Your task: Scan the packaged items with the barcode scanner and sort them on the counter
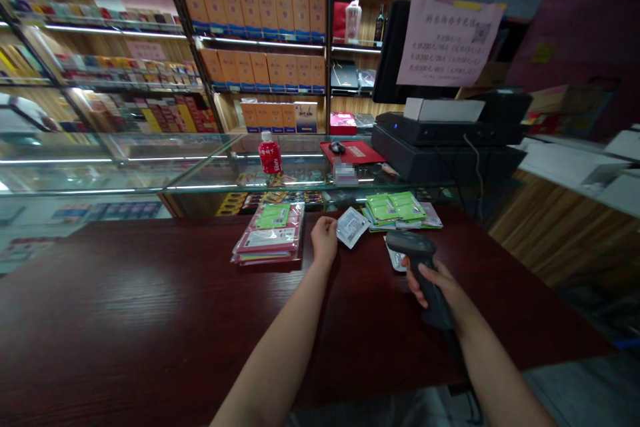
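Observation:
My left hand (325, 238) is closed in a pinch on a small silver-white packet (352, 227), held just above the dark red wooden counter (150, 307). My right hand (436, 287) grips the handle of a dark grey barcode scanner (417, 255), its head pointing toward the packet. Under the scanner head lies another pale packet (396, 259), partly hidden. A pile of flat packets with a green one on top (270, 235) lies left of my left hand. A second pile of green packets (397, 209) lies beyond the scanner.
A glass display case (150, 167) runs behind the counter with a red bottle (269, 153) on it. A black till with a screen and pink notice (445, 127) stands at the right, beside a red mat with a mouse (338, 147). Shelves of boxed goods (260, 13) fill the back wall.

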Action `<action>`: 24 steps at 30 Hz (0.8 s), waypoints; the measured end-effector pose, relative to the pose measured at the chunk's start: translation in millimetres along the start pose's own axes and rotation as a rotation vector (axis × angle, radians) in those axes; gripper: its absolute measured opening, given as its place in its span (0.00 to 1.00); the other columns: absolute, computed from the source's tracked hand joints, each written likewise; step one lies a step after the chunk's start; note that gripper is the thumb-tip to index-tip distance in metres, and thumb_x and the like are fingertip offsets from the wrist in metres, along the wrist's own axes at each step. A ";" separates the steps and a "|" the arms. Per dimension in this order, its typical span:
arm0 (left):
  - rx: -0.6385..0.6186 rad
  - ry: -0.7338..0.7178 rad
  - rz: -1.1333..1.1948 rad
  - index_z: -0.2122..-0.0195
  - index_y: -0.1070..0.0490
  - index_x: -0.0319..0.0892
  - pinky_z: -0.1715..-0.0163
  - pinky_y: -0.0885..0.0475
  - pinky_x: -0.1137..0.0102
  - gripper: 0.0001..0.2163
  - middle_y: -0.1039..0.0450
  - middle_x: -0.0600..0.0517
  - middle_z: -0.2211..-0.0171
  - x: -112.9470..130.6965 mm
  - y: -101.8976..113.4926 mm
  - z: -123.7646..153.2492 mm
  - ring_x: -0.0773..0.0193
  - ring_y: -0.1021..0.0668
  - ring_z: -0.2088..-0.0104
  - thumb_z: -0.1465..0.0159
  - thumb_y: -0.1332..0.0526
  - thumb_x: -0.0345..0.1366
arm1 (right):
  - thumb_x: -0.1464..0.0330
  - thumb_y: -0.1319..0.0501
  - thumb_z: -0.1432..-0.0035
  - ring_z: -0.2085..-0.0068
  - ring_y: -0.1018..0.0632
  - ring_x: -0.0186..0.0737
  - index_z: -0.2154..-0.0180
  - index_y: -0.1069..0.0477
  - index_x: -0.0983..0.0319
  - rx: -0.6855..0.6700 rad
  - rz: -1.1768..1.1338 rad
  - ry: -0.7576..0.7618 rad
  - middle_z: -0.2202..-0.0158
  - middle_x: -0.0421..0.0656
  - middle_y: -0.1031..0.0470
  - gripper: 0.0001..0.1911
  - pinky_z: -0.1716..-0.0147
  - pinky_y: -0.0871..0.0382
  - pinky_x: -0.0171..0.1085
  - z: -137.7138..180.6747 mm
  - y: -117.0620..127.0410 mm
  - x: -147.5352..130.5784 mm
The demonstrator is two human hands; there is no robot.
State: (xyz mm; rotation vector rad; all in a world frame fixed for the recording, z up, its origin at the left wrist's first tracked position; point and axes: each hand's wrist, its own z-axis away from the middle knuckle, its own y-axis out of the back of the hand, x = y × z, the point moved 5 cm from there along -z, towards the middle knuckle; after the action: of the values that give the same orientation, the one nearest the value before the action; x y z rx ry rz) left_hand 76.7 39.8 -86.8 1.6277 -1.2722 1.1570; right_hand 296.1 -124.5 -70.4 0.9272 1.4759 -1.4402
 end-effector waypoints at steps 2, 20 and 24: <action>-0.012 0.050 0.065 0.72 0.34 0.40 0.75 0.32 0.74 0.04 0.31 0.55 0.77 -2.0 -0.8 0.3 0.68 0.26 0.76 0.44 0.41 0.34 | 0.56 0.33 0.50 0.82 0.32 0.32 0.62 0.29 0.62 0.056 -0.052 0.049 0.78 0.38 0.31 0.19 0.88 0.38 0.29 -5.9 2.7 -2.6; -0.018 0.060 0.240 0.64 0.33 0.39 0.72 0.24 0.68 0.12 0.29 0.53 0.73 55.8 34.2 -1.4 0.64 0.23 0.71 0.49 0.37 0.34 | 0.56 0.31 0.53 0.78 0.29 0.31 0.57 0.28 0.60 0.148 -0.211 0.194 0.74 0.37 0.28 0.23 0.83 0.31 0.31 -36.0 -40.9 -25.7; 0.166 -0.034 0.104 0.66 0.31 0.38 0.71 0.24 0.67 0.10 0.28 0.51 0.69 72.2 93.0 -21.2 0.64 0.23 0.69 0.49 0.38 0.35 | 0.57 0.31 0.52 0.80 0.32 0.29 0.60 0.28 0.60 0.122 -0.239 0.259 0.74 0.36 0.30 0.20 0.85 0.35 0.29 -43.4 -44.1 -21.7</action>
State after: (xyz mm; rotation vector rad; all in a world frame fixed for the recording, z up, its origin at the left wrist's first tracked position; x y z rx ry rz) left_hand -11.4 17.9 -8.9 1.7249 -1.3255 1.3338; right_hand 259.7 -82.8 -35.3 1.0728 1.7532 -1.6452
